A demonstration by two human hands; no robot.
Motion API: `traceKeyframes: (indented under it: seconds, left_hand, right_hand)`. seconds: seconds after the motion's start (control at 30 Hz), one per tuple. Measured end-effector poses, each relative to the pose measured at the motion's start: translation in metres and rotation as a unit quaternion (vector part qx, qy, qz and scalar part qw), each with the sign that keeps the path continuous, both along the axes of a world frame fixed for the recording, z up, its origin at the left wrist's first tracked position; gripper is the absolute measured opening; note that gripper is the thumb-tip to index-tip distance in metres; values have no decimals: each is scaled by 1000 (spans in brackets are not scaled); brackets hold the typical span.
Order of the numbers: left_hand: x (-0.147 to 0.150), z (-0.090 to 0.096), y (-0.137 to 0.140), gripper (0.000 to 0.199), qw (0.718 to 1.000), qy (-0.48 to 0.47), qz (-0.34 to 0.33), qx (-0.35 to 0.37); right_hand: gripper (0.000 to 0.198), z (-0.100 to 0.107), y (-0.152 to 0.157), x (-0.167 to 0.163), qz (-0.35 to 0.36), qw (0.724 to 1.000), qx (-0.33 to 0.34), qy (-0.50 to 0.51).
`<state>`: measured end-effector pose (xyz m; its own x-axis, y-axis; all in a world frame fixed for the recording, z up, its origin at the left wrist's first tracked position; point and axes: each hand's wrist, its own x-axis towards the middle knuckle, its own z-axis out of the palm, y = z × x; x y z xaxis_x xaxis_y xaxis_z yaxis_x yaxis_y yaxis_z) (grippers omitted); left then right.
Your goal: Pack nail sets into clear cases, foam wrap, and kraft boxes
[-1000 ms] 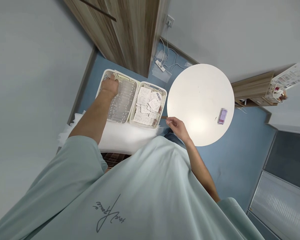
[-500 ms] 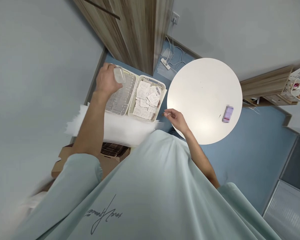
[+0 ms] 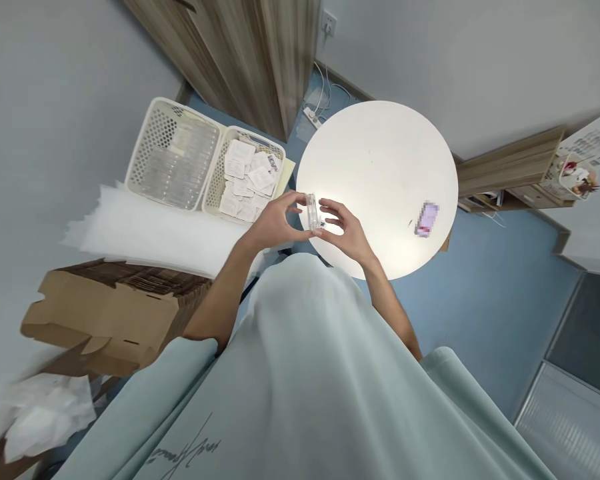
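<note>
Above the near left edge of the round white table [image 3: 380, 143], I hold a small clear plastic box [image 3: 311, 212] on its edge. My left hand [image 3: 277, 219] grips it from the left, with fingers at its upper end and thumb at its lower end. From the other side my right hand [image 3: 347, 230] curves round it, thumb at the lower end and fingertips beside the upper part. A small dark spot shows between the box and my right fingers; I cannot make out what it is.
To the left, a white basket [image 3: 145, 143] holds several clear plastic boxes; a second basket [image 3: 214, 190] holds small white printed packets [image 3: 240, 159]. White foam sheets [image 3: 165, 233] and folded brown cardboard boxes [image 3: 105, 310] lie nearer. A blurred purple object [image 3: 427, 219] rests on the table.
My left hand has come from the left basket to the table's edge with the clear box. My right hand has met it there. The view has shifted, showing more of the cardboard.
</note>
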<state>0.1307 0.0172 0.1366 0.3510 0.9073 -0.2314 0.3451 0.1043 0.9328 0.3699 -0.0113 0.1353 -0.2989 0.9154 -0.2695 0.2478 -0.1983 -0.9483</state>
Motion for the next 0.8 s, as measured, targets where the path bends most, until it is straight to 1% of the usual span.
traceKeyframes:
  seconds: [0.07, 0.17, 0.37, 0.53, 0.7, 0.8]
  left_hand:
    - [20, 6, -8, 69, 1000, -12, -21, -10]
    - [47, 10, -17, 67, 998, -32, -56, -20]
    - [84, 4, -37, 65, 994, -16, -84, -64]
    - [97, -3, -50, 64, 992, -25, -104, -72]
    - [101, -10, -63, 68, 989, -26, -114, -91]
    - [101, -12, -70, 70, 989, -29, -106, -95]
  right_hand:
    - [87, 3, -10, 18, 3, 1000, -7, 19]
    - [88, 4, -25, 41, 3, 999, -11, 47]
    - [80, -1, -44, 79, -3, 998, -48, 51]
    - [80, -9, -55, 99, 10, 996, -77, 53]
    - [84, -18, -63, 105, 16, 994, -80, 68]
    - [85, -24, -64, 107, 26, 992, -86, 83]
